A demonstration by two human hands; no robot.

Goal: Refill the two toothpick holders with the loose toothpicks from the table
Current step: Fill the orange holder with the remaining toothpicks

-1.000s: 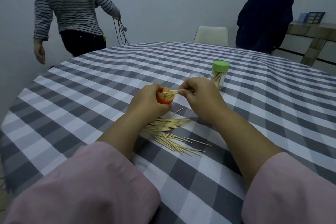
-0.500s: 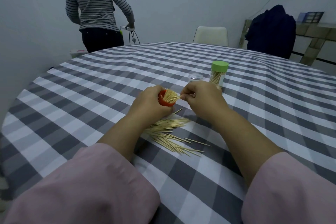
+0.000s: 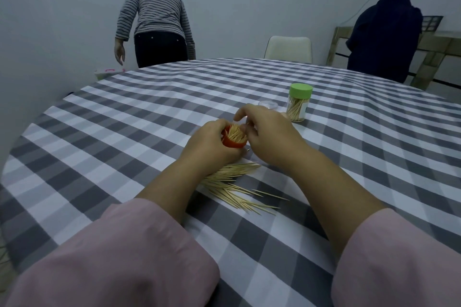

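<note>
The bench (image 3: 124, 132), draped in grey-and-white check cloth, is seen in a plain grey room; a striped-shirted person (image 3: 154, 20) stands beyond it. The red holder (image 3: 233, 141) is gripped by the left hand (image 3: 212, 147); the right hand (image 3: 269, 137) is loosely curled at its mouth, whether anything is pinched cannot be told. The green-capped holder (image 3: 299, 102) stands behind the red holder, 1 pile of loose toothpicks (image 3: 237, 182) just in front. Light, stiff, easily snapped sticks are judged best pinched mid-length in small bundles.

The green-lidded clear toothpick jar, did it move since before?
No. The green-lidded clear toothpick jar stands on the same white stripe of the grey-and-white checked tablecloth.
</note>
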